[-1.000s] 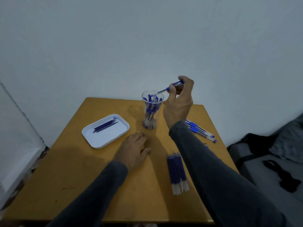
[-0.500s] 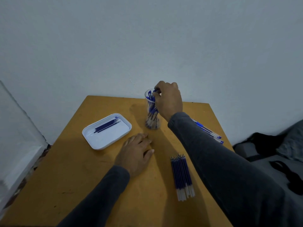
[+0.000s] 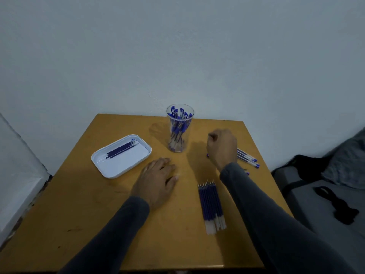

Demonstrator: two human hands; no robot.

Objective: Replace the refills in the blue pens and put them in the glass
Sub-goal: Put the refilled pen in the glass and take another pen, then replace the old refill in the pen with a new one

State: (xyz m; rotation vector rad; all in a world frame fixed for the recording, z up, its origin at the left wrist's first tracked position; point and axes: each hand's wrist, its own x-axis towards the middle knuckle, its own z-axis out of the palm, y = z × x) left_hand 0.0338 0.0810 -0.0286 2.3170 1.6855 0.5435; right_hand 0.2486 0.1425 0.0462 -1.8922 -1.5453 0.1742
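Both grips empty; blue pens [image 3: 178,123] upright in glass [image 3: 180,142], refills [image 3: 120,149] in tray [image 3: 110,171].

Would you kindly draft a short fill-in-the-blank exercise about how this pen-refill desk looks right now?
1. The finished pens stand in a clear ____ at the table's far edge.
2. The white tray holds several dark ____.
3. The left hand rests ____ on the table.
4. The bundle of new refills lies between the two ____.

Missing words: glass; refills; flat; arms
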